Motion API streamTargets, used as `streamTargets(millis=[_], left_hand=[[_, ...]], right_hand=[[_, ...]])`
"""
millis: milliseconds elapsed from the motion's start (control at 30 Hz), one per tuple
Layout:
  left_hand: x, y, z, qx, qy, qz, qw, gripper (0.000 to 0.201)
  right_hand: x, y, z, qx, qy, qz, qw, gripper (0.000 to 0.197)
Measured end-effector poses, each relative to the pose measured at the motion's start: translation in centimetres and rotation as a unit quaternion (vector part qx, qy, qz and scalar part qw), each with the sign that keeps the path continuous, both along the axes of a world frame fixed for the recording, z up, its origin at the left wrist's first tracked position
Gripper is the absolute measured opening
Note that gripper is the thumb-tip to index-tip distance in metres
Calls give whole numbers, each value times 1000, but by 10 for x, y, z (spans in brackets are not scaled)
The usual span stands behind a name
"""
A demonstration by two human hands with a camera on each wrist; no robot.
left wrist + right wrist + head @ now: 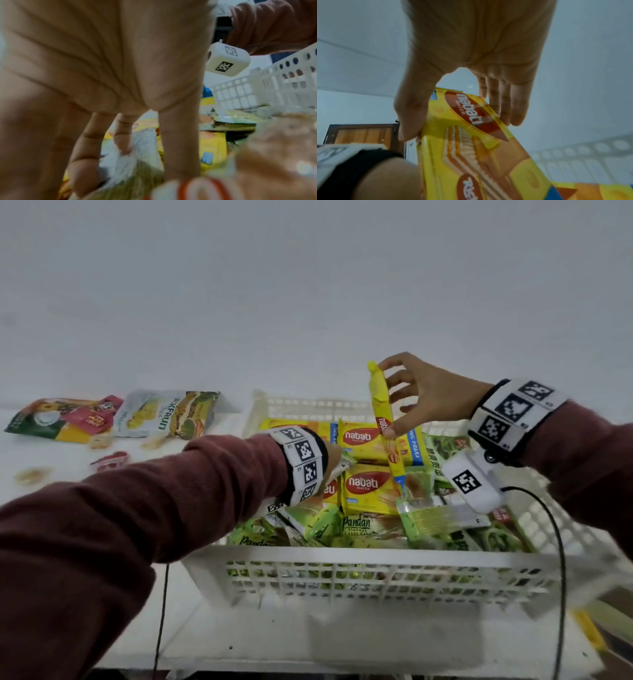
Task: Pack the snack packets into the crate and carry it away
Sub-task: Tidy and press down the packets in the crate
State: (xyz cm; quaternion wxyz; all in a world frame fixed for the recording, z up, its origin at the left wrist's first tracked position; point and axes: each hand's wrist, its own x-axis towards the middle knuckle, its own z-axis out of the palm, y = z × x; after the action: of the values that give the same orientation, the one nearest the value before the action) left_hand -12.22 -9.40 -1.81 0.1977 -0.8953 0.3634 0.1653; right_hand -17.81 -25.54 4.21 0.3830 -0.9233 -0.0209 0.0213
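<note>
A white lattice crate [342, 558] sits on the table, holding yellow nabati wafer packets [366, 491] and green pandan cake packets [358, 525]. My right hand [394, 402] holds another yellow nabati packet [381, 405] on edge above the crate's far side, thumb low and fingers near its top. The right wrist view shows that packet [471, 142] between the thumb and fingers. My left hand [334, 455] reaches into the crate's left part and is mostly hidden behind its wristband. In the left wrist view its fingers [123, 142] curl on the white crimped edge of a green packet [139, 155].
On the table left of the crate lie a jackfruit chips bag [171, 412], a red and green bag [65, 419], a small red packet [111, 460] and loose chips [32, 475]. A black cable [558, 542] hangs from my right wrist across the crate's right corner.
</note>
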Motion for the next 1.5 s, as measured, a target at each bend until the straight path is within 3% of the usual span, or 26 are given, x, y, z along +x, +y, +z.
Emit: streamTargets(millis=[133,267,433,567,667,767,1000,1100,1233,1333,1500], left_hand=[[7,5,8,-65,-20,-5,998,45],[22,19,34,-144,-47,56,987,38],[41,47,57,-283,-65,137,947,30],[39,58,63,-382,-33,156,910,25],[37,69,64,-378,-24,154,913,27],[35,77,64,-359,-29,148,921,43],[31,85,64,-384,-49,126,913,60],[29,85,66,-395,-43,116,911,55],[28,79,71,-395,-35,51,917,18],[26,67,76,-388,-26,13,921,17],[17,32,82,-397,-18,-34,917,19]], right_hand=[[-3,3,-12,26,-3,27,999,88],[-2,14,-22,6,31,74,997,93],[8,41,-30,-149,46,128,979,93],[19,66,-37,-305,65,171,935,94],[26,74,-48,-366,106,189,905,96],[29,73,-55,-422,104,180,882,102],[32,66,-67,-478,107,164,856,107],[31,62,-69,-457,131,164,864,106],[24,45,-53,-382,131,124,906,98],[12,21,-27,-354,83,67,929,78],[-25,-32,7,-370,97,-55,922,60]])
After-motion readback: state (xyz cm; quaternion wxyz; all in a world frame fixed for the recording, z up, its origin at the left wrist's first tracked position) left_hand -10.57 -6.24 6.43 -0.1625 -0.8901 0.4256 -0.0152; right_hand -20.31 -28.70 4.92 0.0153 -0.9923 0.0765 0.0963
